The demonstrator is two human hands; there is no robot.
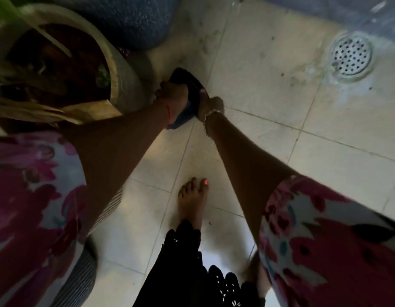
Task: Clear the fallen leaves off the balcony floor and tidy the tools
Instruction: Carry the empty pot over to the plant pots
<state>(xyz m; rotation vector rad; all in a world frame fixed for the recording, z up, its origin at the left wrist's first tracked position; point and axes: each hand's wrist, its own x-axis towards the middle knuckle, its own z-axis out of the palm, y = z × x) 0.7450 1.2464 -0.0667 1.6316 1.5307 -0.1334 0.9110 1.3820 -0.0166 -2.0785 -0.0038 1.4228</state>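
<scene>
Together, the left hand (172,94) and right hand (210,105) grip a dark object (187,79), black above and blue beneath, too blurred to name. The left fingers curl over its near edge, and the right thumb lies on its top. A red thread (169,111) circles the left wrist, a bracelet (210,113) the right. The object is held low over the tiled floor (269,96), just beside a grey pot (125,85). Dry leaves (48,113) droop over that pot's rim. A blue pot (130,23) stands behind. A bare foot (192,202) rests on the tiles nearer the person. A round drain (351,56) sits well apart, to the right.
</scene>
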